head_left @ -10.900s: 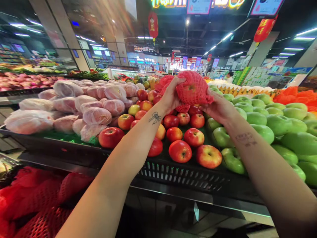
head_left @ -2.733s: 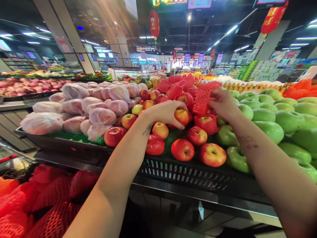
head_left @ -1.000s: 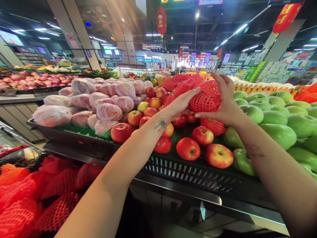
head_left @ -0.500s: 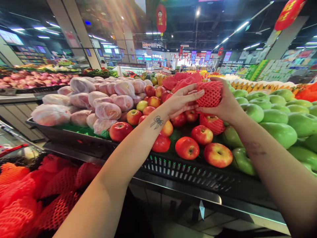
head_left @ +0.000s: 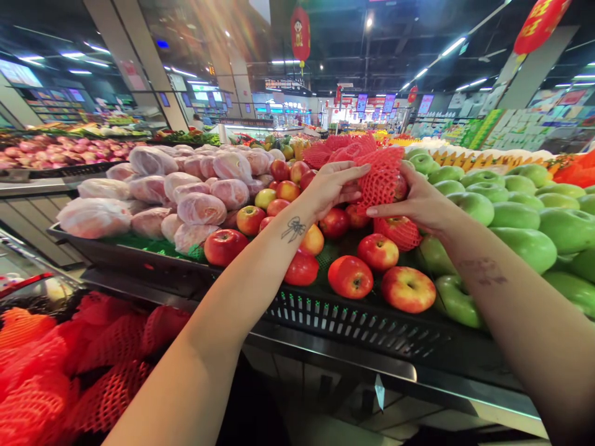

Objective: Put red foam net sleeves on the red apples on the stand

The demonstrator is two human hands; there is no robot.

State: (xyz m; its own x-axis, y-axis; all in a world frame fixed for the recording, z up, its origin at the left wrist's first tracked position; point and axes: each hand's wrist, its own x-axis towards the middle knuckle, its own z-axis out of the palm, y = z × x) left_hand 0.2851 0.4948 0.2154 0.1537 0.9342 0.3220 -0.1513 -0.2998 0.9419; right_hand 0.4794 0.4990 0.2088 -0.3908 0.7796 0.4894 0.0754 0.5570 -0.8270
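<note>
A red foam net sleeve (head_left: 375,181) stretches between my two hands above the display of red apples. My left hand (head_left: 332,189) pinches the sleeve's left side between thumb and fingers. On the other side, my right hand (head_left: 418,198) grips an apple (head_left: 400,187), its thumb extended along the underside and its other fingers mostly hidden behind. Part of the apple's red skin shows at the sleeve's right end; the rest is covered by the mesh. Just below lies another netted apple (head_left: 398,231), with bare red apples (head_left: 378,251) around it.
Wrapped pinkish fruits (head_left: 207,208) fill the left of the black crate (head_left: 353,322); green apples (head_left: 518,226) are heaped at right. Behind my hands lie more red foam nets (head_left: 337,148). Several red nets (head_left: 116,347) pile up at lower left. A metal rail (head_left: 334,356) runs along the front.
The foam sleeve has shifted left and stretched, so the apple's skin now shows at its right end. My left hand has moved slightly left with the mesh.
</note>
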